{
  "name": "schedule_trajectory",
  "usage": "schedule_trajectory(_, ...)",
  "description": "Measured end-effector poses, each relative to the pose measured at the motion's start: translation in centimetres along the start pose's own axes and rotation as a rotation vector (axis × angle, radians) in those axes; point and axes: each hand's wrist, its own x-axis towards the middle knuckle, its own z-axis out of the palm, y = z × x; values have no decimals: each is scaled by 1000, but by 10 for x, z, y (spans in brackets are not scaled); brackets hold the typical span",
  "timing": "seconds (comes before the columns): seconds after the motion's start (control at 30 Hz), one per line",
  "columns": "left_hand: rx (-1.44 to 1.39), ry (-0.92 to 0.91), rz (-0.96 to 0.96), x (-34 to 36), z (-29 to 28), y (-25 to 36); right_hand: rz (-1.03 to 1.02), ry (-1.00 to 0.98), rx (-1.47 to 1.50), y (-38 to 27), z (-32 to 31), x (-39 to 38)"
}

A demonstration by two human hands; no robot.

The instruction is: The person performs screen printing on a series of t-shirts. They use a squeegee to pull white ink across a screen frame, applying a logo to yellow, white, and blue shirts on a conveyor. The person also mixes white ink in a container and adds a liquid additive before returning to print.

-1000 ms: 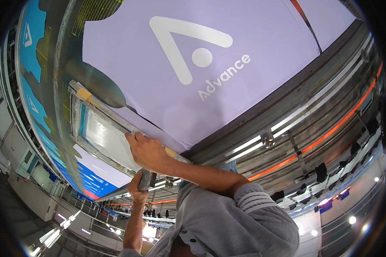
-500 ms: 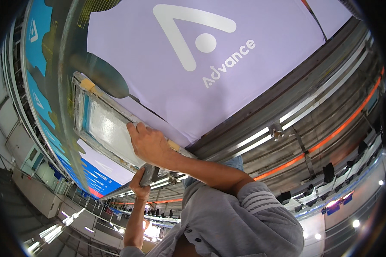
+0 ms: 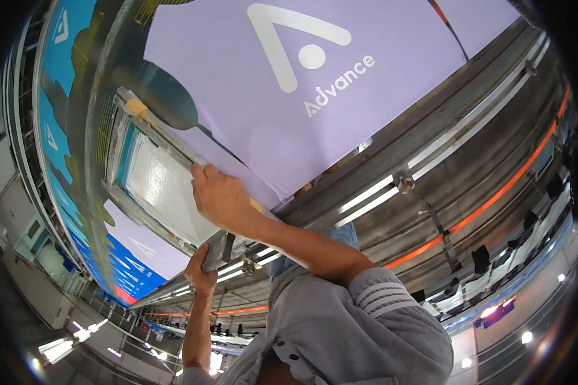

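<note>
A screen printing frame [image 3: 125, 186] lies on the long table, with a glossy white mesh [image 3: 157, 179] inside worn, taped rails. My right hand [image 3: 223, 200] is closed over its right-hand rail near the close end, with bent fingers at the mesh's edge. Lower down, my left hand [image 3: 201, 273] grips a grey block [image 3: 219, 250] with a dark slot at the frame's near end. How the block joins the frame cannot be made out. Beside the frame lies a lilac fabric panel [image 3: 237, 96] bearing a white angular print with a dot.
Another lilac panel [image 3: 148, 247], blue panels [image 3: 119, 263] and teal panels [image 3: 61, 77] lie along the table's left. Metal rails with a clamp [image 3: 404, 183] edge the table at right. An orange strip [image 3: 488, 202] runs beyond them. Lamps [image 3: 56, 350] glow at lower left.
The view has shifted slightly, so the panels, frame and both hands appear a little higher. Both hands keep their places on the frame and block. Small brownish shapes now show at the lilac panel's edge.
</note>
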Motion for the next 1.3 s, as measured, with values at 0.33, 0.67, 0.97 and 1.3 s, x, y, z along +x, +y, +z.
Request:
schedule_trajectory(0.33, 92, -76, -149, -12, -22, 17, -100, 35, -175, -20, -13, -1)
schedule_trajectory(0.67, 122, -14, -88, 99, -68, -30, -712, -621, -969, -108, 56, 8)
schedule_trajectory(0.97, 191, 68, -57, 238, -144, -120, -745, -502, -1046, -156, 108, 169)
schedule_trajectory(1.3, 152, 94, -34, 176, -91, -114, -876, -454, -987, -125, 103, 97)
